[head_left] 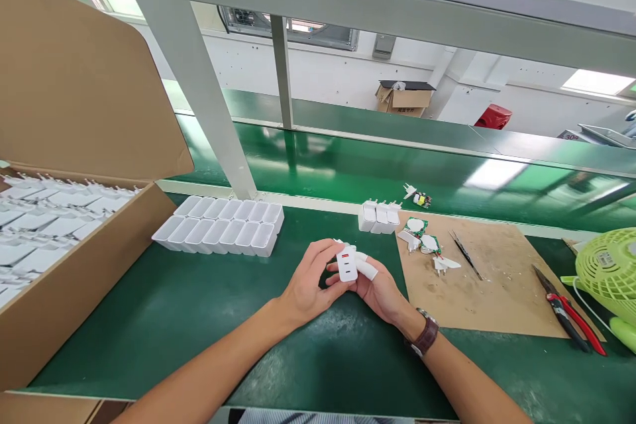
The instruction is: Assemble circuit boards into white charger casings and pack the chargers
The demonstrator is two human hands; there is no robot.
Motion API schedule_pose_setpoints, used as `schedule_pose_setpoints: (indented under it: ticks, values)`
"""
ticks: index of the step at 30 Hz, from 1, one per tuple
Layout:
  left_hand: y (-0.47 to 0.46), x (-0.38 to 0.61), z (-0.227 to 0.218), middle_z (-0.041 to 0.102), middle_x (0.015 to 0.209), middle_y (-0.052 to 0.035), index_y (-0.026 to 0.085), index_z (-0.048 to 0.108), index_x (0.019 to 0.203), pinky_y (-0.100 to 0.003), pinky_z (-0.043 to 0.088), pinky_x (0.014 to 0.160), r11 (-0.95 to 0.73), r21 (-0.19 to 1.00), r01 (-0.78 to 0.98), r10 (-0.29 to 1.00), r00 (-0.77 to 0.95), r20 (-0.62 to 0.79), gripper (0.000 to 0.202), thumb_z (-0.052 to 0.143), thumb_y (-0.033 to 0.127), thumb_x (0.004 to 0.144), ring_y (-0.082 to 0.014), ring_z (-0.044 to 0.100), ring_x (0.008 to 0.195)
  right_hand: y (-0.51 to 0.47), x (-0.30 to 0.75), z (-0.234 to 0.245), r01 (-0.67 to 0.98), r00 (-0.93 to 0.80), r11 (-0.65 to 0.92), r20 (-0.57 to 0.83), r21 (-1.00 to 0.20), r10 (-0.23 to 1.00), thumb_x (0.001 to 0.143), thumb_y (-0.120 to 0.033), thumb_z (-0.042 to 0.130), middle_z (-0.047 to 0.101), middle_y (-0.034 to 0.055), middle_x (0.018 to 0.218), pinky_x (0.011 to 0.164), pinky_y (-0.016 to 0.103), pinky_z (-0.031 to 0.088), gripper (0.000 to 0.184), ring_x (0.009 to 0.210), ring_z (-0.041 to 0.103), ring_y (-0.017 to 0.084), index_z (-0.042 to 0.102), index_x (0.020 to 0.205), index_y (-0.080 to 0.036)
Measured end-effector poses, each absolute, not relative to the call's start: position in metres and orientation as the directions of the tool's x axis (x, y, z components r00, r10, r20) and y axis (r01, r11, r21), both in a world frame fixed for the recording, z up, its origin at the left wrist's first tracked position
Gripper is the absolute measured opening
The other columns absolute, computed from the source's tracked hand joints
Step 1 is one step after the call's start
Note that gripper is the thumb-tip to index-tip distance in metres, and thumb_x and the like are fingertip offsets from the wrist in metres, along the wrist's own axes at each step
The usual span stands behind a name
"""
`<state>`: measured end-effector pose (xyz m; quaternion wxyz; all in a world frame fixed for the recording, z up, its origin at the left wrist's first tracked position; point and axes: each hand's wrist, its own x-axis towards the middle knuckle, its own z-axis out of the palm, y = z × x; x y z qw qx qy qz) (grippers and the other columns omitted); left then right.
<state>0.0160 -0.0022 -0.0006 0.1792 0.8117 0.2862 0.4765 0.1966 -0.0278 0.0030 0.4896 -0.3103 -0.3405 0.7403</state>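
Over the middle of the green bench, both hands are closed around a white USB charger point(348, 267), its port face with one red and two dark slots turned toward me. My left hand point(312, 281) grips it from the left with thumb and fingers. On the other side my right hand point(380, 291) holds it too; white covers wrap a fingertip or two there, and a watch is on that wrist. Two rows of open white charger housings point(221, 226) stand to the left. Several white chargers with plug pins point(379, 216) stand just beyond the hands.
At left sits a cardboard box point(109, 245) full of white plug parts. To the right, a brown board point(489, 278) bears circuit boards point(422, 235), tweezers point(466, 255) and red-handled pliers point(569, 311). A green fan point(606, 271) stands far right. A metal post point(199, 73) rises behind the housings.
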Motion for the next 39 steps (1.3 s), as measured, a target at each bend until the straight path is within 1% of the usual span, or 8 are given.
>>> schedule_pose_setpoints:
  ticks: [13,18,23,26,29,33,35,39]
  values:
    - [-0.002,0.014,0.003,0.057,0.129,-0.0136,0.024,0.044,0.143,-0.045,0.059,0.096,-0.745,0.583,0.325,0.667,0.396,0.631,0.060,0.072,0.024,0.090,-0.0276,0.062,0.117,-0.028,0.199,-0.004,-0.428,-0.256,-0.206,-0.101,-0.880,0.961,0.092,-0.049,0.066,0.073,0.0105,0.119,0.096,0.052,0.057,0.037,0.107,0.072,0.032,0.069,0.116,-0.021]
    - [0.002,0.012,0.001,0.061,0.125,-0.0141,0.023,0.039,0.144,-0.052,0.055,0.095,-0.649,0.576,0.497,0.760,0.380,0.528,0.067,0.072,0.026,0.086,-0.0315,0.062,0.113,-0.028,0.201,-0.019,-0.081,0.002,0.068,0.068,-0.994,0.998,0.090,-0.045,0.069,0.066,0.0096,0.131,0.101,0.047,0.055,0.040,0.118,0.065,0.029,0.062,0.125,-0.026]
    - [0.006,0.008,-0.010,0.066,0.127,-0.0141,0.022,0.035,0.152,-0.056,0.053,0.096,-0.545,0.636,0.546,0.830,0.461,0.315,0.087,0.077,0.021,0.076,-0.0362,0.062,0.117,-0.030,0.203,-0.023,0.240,-0.047,0.297,0.294,-0.924,0.955,0.086,-0.033,0.073,0.061,0.0075,0.117,0.090,0.041,0.057,0.028,0.098,0.064,0.021,0.060,0.110,-0.026]
    - [0.009,0.003,-0.010,0.067,0.130,-0.0137,0.024,0.024,0.160,-0.059,0.050,0.102,-0.505,0.704,0.499,0.819,0.534,0.210,0.097,0.078,0.025,0.079,-0.0366,0.062,0.122,-0.029,0.205,-0.021,0.242,-0.027,0.219,0.220,-0.945,0.975,0.077,-0.035,0.081,0.060,0.0045,0.105,0.088,0.041,0.057,0.041,0.090,0.063,0.021,0.054,0.105,-0.025]
    - [0.013,-0.004,0.001,0.058,0.148,-0.0150,0.030,0.009,0.164,-0.058,0.047,0.111,-0.470,0.801,0.369,0.780,0.599,0.181,0.105,0.077,0.026,0.084,-0.0336,0.056,0.136,-0.027,0.210,-0.020,0.181,-0.031,0.156,0.153,-0.971,0.988,0.070,-0.037,0.089,0.061,0.0090,0.119,0.097,0.044,0.055,0.066,0.106,0.064,0.025,0.050,0.121,-0.024]
    - [0.017,-0.009,0.018,0.049,0.158,-0.0136,0.030,0.041,0.154,-0.054,0.047,0.116,-0.466,0.864,0.190,0.734,0.629,0.257,0.065,0.066,0.023,0.094,-0.0299,0.050,0.144,-0.026,0.214,-0.019,0.161,-0.222,0.146,0.108,-0.976,0.969,0.078,-0.033,0.084,0.049,0.0151,0.151,0.118,0.053,0.041,0.090,0.137,0.052,0.030,0.032,0.152,-0.024]
    - [0.017,-0.007,0.021,0.055,0.152,-0.0127,0.028,0.061,0.135,-0.054,0.049,0.114,-0.494,0.853,0.168,0.724,0.623,0.296,0.037,0.062,0.025,0.098,-0.0288,0.055,0.140,-0.026,0.214,-0.016,0.204,-0.277,0.155,0.095,-0.967,0.956,0.086,-0.032,0.076,0.054,0.0137,0.149,0.119,0.054,0.040,0.078,0.136,0.054,0.030,0.036,0.152,-0.024]
    - [0.017,-0.002,0.016,0.063,0.144,-0.0125,0.024,0.070,0.112,-0.057,0.048,0.115,-0.650,0.745,0.150,0.627,0.660,0.414,0.017,0.067,0.021,0.096,-0.0291,0.056,0.139,-0.026,0.211,-0.010,0.254,-0.296,0.212,0.133,-0.944,0.946,0.088,-0.029,0.071,0.062,0.0103,0.139,0.110,0.050,0.049,0.064,0.125,0.062,0.028,0.045,0.147,-0.025]
